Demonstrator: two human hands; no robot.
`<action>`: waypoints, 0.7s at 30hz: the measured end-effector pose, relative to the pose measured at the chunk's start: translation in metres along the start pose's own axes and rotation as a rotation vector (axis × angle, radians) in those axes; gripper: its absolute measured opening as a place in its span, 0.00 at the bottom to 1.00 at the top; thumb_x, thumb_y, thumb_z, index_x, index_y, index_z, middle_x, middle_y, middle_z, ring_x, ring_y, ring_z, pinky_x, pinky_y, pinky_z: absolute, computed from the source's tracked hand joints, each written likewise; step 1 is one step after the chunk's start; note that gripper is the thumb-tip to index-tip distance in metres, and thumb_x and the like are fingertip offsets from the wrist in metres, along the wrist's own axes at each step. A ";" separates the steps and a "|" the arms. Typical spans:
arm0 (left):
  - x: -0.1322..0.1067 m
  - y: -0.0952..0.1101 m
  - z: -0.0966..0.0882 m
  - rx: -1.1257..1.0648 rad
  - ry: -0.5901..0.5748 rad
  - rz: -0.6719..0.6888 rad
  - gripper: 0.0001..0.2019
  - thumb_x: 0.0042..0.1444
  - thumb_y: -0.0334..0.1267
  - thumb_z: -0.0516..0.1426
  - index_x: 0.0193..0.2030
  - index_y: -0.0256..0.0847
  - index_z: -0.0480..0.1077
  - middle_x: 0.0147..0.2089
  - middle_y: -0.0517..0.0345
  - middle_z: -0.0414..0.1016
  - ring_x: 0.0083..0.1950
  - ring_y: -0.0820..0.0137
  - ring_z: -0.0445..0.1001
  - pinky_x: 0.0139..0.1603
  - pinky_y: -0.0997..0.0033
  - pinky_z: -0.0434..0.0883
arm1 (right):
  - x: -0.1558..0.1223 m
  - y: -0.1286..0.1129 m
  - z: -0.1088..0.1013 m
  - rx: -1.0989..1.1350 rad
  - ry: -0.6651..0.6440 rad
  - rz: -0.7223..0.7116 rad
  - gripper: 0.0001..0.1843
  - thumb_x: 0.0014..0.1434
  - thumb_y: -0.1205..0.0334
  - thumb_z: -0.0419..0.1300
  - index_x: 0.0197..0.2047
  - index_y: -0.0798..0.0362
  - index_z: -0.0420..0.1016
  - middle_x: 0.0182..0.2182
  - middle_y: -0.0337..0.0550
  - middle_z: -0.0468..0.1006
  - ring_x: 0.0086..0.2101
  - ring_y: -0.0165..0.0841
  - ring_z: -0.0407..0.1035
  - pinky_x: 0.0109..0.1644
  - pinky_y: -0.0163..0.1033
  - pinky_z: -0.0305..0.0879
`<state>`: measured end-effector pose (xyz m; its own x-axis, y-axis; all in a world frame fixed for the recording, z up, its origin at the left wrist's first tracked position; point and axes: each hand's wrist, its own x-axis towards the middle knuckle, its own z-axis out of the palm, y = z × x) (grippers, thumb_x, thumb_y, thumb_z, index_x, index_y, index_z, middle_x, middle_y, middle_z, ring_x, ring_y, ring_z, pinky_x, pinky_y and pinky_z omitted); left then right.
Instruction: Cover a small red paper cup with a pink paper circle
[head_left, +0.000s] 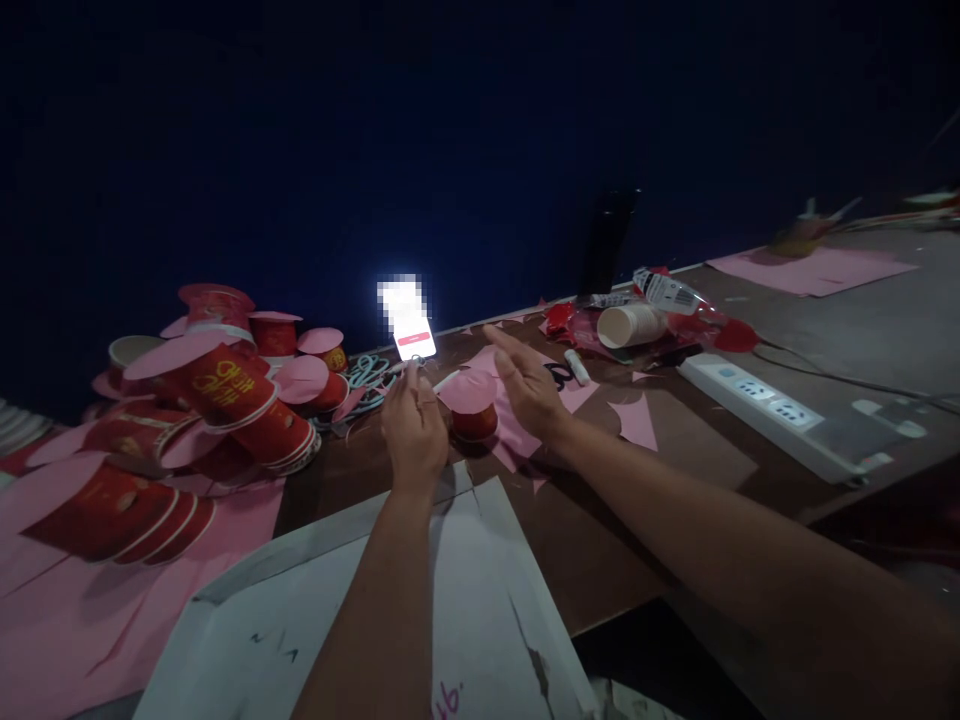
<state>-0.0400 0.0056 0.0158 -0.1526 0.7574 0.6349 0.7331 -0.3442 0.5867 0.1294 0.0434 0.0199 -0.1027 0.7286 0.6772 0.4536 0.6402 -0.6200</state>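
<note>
A small red paper cup with a pink paper circle over its top stands on the brown table between my hands. My left hand is just left of the cup, its fingers stretched out close together; I cannot tell whether it touches the cup. To the right, my right hand is held apart from the cup, fingers extended, with nothing in it. Pink paper lies beneath and beside the cup. Black-handled scissors and a white glue stick lie beyond my right hand.
Red cups with pink paper circles are heaped at left. A lit phone leans at the back near a coiled cable. Pale stacked cups and a power strip lie at right. A white board is in front.
</note>
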 end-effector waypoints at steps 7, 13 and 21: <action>-0.006 0.010 0.002 0.081 0.002 0.064 0.24 0.65 0.44 0.42 0.62 0.36 0.63 0.63 0.44 0.65 0.65 0.59 0.60 0.66 0.51 0.55 | -0.005 0.009 0.002 -0.078 -0.013 -0.021 0.24 0.66 0.53 0.48 0.60 0.53 0.68 0.58 0.48 0.70 0.58 0.36 0.63 0.62 0.46 0.57; -0.010 0.014 0.008 0.131 -0.088 0.119 0.24 0.64 0.45 0.43 0.61 0.38 0.65 0.65 0.46 0.63 0.67 0.58 0.57 0.67 0.47 0.50 | -0.013 0.003 0.010 -0.278 -0.123 -0.125 0.23 0.66 0.54 0.49 0.59 0.51 0.69 0.59 0.44 0.69 0.58 0.37 0.62 0.63 0.47 0.54; -0.009 0.011 0.009 0.149 -0.099 0.131 0.24 0.64 0.44 0.43 0.61 0.37 0.65 0.64 0.47 0.64 0.67 0.59 0.57 0.67 0.49 0.53 | -0.013 -0.003 0.009 -0.328 -0.151 -0.090 0.21 0.66 0.53 0.48 0.57 0.49 0.72 0.58 0.41 0.71 0.56 0.38 0.63 0.63 0.49 0.52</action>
<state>-0.0246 0.0003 0.0116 0.0109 0.7652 0.6437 0.8332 -0.3629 0.4173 0.1218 0.0337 0.0093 -0.2733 0.7166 0.6417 0.6942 0.6087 -0.3841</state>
